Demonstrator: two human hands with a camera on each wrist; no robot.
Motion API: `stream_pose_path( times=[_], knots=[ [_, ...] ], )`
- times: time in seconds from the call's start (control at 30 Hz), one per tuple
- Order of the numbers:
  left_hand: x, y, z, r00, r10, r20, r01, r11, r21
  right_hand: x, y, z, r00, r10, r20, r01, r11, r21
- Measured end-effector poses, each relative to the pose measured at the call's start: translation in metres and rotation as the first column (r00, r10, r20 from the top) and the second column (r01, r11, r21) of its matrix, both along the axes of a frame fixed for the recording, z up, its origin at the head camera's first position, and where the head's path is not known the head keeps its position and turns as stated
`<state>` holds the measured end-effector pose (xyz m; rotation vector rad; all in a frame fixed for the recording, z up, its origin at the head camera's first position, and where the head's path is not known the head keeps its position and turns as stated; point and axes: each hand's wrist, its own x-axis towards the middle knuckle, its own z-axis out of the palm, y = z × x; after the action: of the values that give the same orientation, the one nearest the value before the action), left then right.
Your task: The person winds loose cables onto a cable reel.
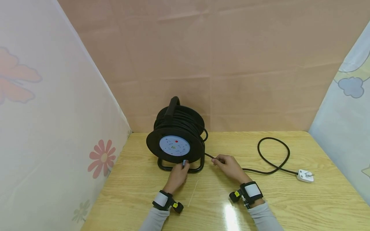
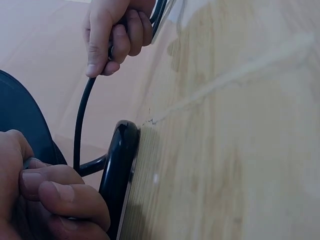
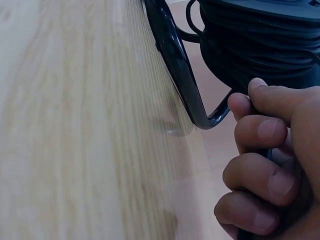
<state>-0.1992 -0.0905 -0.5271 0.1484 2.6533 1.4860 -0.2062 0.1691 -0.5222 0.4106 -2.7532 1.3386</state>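
A black cable reel wound with black cable stands on the table, a pale round socket panel on its front disc. My left hand is at the disc's lower edge, fingers curled around a small light-coloured knob, mostly hidden by them. To the right of the reel, my right hand grips the cable between thumb and curled fingers. In the right wrist view, the right hand wraps the cable close to the reel's tubular stand.
The cable's free end crosses the wooden table in a loop on the right, ending at a white plug. A brown backdrop rises behind the reel. Flower-printed sheets flank the table.
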Motion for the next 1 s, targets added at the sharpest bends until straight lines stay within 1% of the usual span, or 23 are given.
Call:
stream_pose_path(
  times=[0.33,0.67,0.77,1.0],
  knots=[
    [0.0,-0.01,-0.002,0.999,-0.009,-0.033,0.009,1.0,-0.006,0.001,0.003,0.001,1.0,0.005,0.0,-0.005,1.0,0.001],
    [-0.001,-0.015,-0.003,0.996,0.024,-0.085,-0.028,0.998,-0.051,0.001,0.004,0.001,1.0,-0.029,-0.001,0.029,0.999,0.042],
    [-0.001,-0.017,-0.002,0.996,0.031,-0.082,-0.036,0.998,-0.049,0.001,0.005,0.002,0.999,-0.04,-0.005,0.04,0.998,0.056],
    [0.0,-0.021,0.0,0.998,0.024,-0.065,-0.025,0.999,-0.025,0.002,0.006,0.003,0.998,-0.052,-0.03,0.054,0.996,0.077]
  ],
)
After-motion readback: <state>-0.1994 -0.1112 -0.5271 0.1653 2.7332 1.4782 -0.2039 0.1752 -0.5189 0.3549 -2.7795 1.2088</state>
